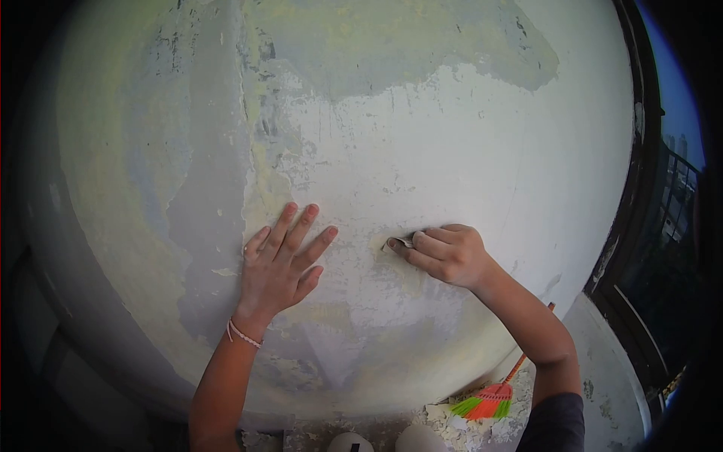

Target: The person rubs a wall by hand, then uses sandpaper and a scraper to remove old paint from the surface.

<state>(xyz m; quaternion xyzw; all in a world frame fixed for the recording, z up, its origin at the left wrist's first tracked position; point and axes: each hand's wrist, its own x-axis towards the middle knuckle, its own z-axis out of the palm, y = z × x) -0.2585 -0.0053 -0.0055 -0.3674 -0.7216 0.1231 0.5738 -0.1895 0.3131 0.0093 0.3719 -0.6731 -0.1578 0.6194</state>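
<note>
My left hand (275, 267) lies flat against the wall (467, 158), its fingers spread, with a light bracelet (242, 334) round the wrist. To its right, my right hand (450, 255) is closed on a small, thin scraper blade (404, 241) that meets the wall surface. Most of the blade is hidden by my fingers. White paint around both hands is flaking, and bare grey and yellowish patches show to the left, above and below.
A broom (488, 401) with orange and green bristles leans at the wall's foot. Paint flakes (444, 422) litter the floor near two pale rounded shapes, perhaps shoe tips. A dark window frame (640, 188) stands at the right, with a railing and buildings beyond.
</note>
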